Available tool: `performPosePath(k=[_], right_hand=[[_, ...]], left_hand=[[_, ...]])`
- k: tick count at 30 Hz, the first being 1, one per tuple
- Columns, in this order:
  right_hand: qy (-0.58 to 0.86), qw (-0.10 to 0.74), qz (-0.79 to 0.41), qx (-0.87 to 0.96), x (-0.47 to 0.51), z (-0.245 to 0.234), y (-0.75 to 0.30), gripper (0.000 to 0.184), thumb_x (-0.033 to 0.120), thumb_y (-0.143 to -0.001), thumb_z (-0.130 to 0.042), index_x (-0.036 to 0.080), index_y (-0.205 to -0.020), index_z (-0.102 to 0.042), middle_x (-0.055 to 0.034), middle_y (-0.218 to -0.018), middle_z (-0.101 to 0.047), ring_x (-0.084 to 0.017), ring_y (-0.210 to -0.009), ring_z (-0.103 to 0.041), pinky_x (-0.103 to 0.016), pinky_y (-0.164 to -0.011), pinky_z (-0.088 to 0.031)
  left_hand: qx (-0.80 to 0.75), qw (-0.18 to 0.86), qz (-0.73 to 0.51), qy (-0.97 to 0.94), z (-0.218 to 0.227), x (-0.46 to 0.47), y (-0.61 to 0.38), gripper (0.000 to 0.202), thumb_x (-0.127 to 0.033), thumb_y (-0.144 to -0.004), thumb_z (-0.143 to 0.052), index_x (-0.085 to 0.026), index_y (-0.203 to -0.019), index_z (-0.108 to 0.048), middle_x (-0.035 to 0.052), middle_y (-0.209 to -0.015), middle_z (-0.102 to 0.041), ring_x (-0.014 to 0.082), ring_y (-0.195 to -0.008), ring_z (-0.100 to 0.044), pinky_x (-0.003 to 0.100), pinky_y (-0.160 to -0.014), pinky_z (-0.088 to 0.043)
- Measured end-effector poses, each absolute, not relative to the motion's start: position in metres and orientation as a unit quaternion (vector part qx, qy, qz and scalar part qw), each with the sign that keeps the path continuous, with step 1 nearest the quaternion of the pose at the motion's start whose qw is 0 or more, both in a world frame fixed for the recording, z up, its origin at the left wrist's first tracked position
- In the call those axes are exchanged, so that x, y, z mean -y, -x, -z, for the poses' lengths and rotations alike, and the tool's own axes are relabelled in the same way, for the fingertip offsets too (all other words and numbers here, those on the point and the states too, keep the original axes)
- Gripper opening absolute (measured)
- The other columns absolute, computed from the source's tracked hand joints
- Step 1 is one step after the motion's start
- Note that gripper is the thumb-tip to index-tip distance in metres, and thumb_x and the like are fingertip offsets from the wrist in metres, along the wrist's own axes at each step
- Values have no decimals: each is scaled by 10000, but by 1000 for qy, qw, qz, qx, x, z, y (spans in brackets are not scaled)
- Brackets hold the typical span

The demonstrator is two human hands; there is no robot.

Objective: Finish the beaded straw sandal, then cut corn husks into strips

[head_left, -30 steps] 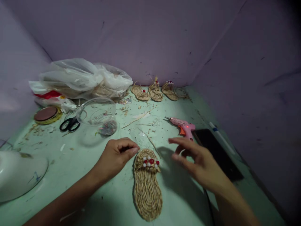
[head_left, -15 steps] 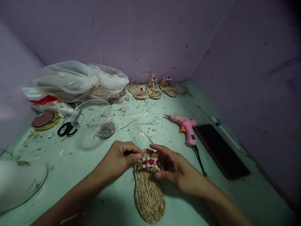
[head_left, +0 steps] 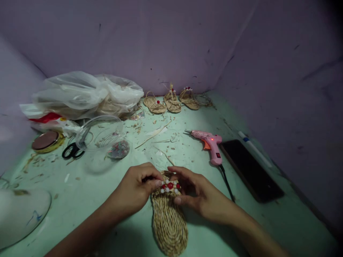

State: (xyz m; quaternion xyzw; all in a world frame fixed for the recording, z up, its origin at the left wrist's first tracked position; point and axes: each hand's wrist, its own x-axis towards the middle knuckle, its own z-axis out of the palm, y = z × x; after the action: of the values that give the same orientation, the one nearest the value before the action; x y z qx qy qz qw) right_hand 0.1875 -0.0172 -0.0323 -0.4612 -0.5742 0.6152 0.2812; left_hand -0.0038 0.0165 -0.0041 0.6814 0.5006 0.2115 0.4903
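A woven straw slipper (head_left: pixel 170 225) lies toe away from me on the table at the bottom middle. Red and white beads (head_left: pixel 170 185) decorate its strap. At the strap's left end, my left hand (head_left: pixel 136 185) is closed, thumb and forefinger pinching the edge by the beads. My right hand (head_left: pixel 200 194) curls round the strap's right side, thumb on the near side and forefinger on the far side. Some of its fingertips are hidden behind the strap.
On the right are a pink glue gun (head_left: pixel 211 144) with its red light lit, a phone (head_left: pixel 252 169) and a white pen (head_left: pixel 254 149). Black scissors (head_left: pixel 73 151), a clear bowl (head_left: pixel 100 132) and plastic bags (head_left: pixel 88 93) lie left. Small straw slippers (head_left: pixel 173 101) stand at the back.
The whole view has shifted slightly, so things appear a little further left. Both hands keep nearly the same place on the slipper's strap.
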Motion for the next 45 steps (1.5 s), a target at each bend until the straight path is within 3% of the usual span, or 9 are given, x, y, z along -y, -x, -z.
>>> performPosePath(k=[12,22,28,34,36,40,43,45], right_hand=[[467,274,-610,578,17,30,-188,583,201,-704,-645,213,-1252,-444,-59,-969,-607,-180,-826,-552,-336,-714,-458],[469,280,-602,582,16,30,-188,578,192,-683,-660,238,-1228,-473,-48,-973,-614,-183,-820,-555,-335,-707,-461],[459,282,-630,559,16,30,-188,589,181,-679,-658,214,-1230,-455,-49,-965,-603,-175,-816,-548,-328,-710,-450],[477,263,-608,577,14,21,-197,663,186,-642,-682,221,-1254,-429,-67,-1067,-567,-120,-675,-507,-293,-627,-446],[508,268,-571,586,13,20,-208,592,216,-643,-685,232,-1201,-488,-60,-1061,-583,-117,-646,-504,-287,-601,-444],[564,210,-506,618,15,24,-223,213,294,-649,-680,197,-839,-671,-33,-716,-648,-146,-583,-529,-274,-517,-404],[550,155,-493,656,22,26,-217,161,329,-636,-687,203,-736,-680,-22,-608,-641,-154,-546,-538,-264,-479,-367],[554,151,-465,674,27,25,-206,148,328,-617,-696,201,-685,-664,-20,-580,-633,-149,-522,-528,-262,-467,-345]], left_hand=[[-443,346,-230,-794,12,-8,6,172,-121,-798,-441,-176,-761,-600,11,-742,-566,108,-678,-529,233,-627,-412],[-398,258,-280,-834,21,-4,6,175,-85,-793,-435,-150,-804,-597,37,-746,-556,113,-681,-535,224,-631,-436],[-399,335,-268,-810,5,-8,11,190,-129,-801,-459,-162,-909,-610,31,-776,-599,105,-696,-557,198,-629,-440],[-547,332,-324,-697,-8,-10,22,244,-261,-774,-503,-171,-988,-576,-7,-701,-565,86,-550,-509,182,-507,-403],[-596,335,-325,-653,-4,-8,25,281,-289,-756,-510,-163,-1000,-572,-4,-709,-564,87,-522,-492,192,-493,-392],[-634,412,-215,-618,8,8,25,289,-351,-730,-521,-156,-916,-623,-10,-609,-558,106,-467,-456,215,-463,-340],[-619,418,-132,-652,13,26,18,213,-360,-700,-549,-168,-688,-643,-26,-490,-490,117,-462,-429,220,-456,-277],[-625,394,-130,-661,15,37,13,169,-336,-673,-576,-175,-632,-608,-33,-483,-476,118,-465,-426,223,-463,-264]])
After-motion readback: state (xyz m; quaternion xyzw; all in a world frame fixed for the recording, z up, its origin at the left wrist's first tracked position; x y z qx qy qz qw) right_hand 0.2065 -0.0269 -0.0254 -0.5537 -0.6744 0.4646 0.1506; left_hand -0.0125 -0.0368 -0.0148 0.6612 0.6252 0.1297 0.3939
